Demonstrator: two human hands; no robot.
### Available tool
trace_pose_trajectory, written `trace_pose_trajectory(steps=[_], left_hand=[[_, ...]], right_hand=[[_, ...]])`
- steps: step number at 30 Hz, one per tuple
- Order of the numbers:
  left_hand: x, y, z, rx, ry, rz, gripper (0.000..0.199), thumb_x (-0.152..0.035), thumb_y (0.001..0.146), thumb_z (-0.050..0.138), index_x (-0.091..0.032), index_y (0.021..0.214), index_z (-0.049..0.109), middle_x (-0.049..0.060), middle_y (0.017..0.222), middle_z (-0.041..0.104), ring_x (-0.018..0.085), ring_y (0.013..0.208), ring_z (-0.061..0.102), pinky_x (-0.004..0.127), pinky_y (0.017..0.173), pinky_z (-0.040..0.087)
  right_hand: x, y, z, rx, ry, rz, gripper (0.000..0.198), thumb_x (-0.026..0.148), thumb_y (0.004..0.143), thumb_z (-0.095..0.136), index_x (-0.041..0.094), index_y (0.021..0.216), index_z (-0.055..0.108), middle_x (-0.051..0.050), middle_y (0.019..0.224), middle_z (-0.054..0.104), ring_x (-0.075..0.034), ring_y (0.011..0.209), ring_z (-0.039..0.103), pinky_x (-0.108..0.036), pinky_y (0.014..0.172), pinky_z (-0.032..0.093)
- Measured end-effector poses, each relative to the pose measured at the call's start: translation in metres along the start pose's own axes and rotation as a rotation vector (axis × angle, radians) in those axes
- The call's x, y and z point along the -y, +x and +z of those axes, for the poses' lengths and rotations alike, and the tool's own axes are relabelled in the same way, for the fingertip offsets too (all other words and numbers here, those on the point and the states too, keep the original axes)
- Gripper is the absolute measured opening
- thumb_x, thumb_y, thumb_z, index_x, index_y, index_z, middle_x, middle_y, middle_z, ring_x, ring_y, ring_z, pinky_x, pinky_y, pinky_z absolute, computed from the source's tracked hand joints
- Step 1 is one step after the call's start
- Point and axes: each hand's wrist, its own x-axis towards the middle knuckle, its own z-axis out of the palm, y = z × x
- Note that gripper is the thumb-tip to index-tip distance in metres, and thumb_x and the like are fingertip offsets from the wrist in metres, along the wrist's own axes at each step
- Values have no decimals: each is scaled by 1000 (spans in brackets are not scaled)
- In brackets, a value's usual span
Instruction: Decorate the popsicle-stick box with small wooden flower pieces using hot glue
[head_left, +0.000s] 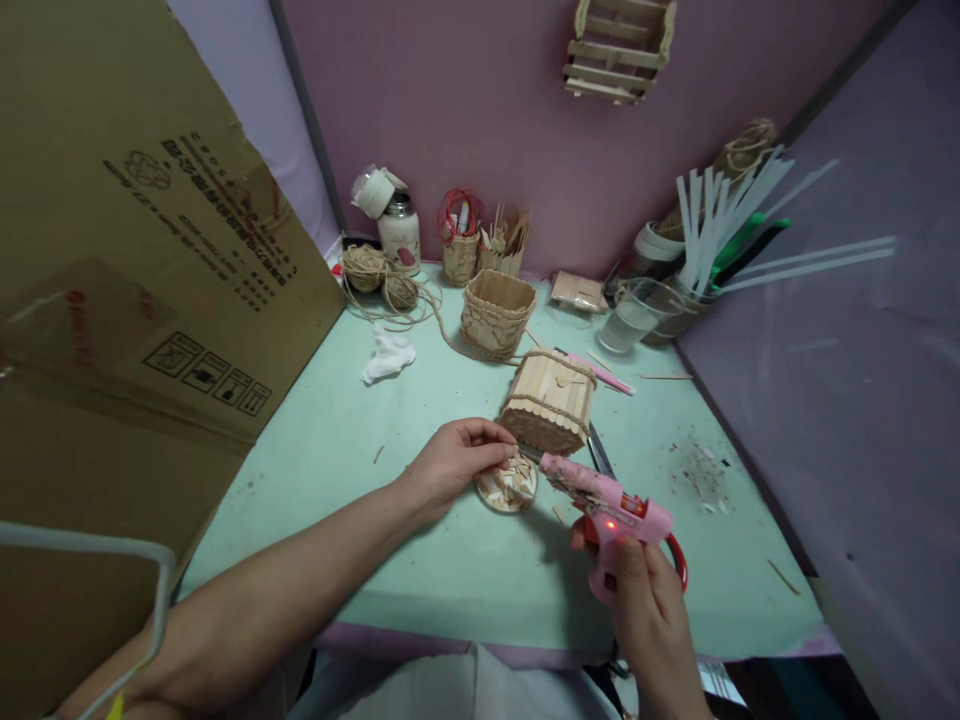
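Observation:
My right hand point(649, 590) grips a pink glue gun point(600, 490), its red light lit and its nozzle pointing left. My left hand point(465, 460) is closed in a pinch at the edge of a small round dish point(489, 505) of wood chips point(514, 480). Whatever lies between those fingertips is too small to make out. Just beyond both hands, a wooden-stick container point(551, 395) with twine bands lies on its side. Scissors point(600, 452) rest partly under the glue gun, their red handle showing behind it.
Another wooden container point(499, 315) stands farther back, near balls of twine point(367, 270) and a crumpled tissue point(388, 353). A clear cup point(630, 320) and white glue sticks point(705, 230) are at the back right. A cardboard box point(150, 250) walls off the left side.

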Motion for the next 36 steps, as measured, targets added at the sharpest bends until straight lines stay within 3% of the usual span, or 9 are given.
trace_pose_trajectory(steps=[26, 36], left_hand=[[0, 2, 0, -8, 15, 23, 25, -25, 57, 85, -12, 72, 69, 0, 67, 63, 8, 61, 54, 22, 61, 41], [1, 2, -1, -14, 24, 40, 24, -25, 58, 84, -12, 73, 69, 0, 68, 63, 8, 60, 54, 23, 62, 41]], right_hand=[[-1, 0, -2, 7, -8, -1, 52, 64, 88, 45, 18, 78, 67, -2, 62, 58, -13, 48, 39, -25, 44, 32], [-1, 2, -3, 40, 3, -23, 51, 63, 90, 44, 17, 79, 66, 0, 55, 51, -13, 46, 38, -25, 42, 31]])
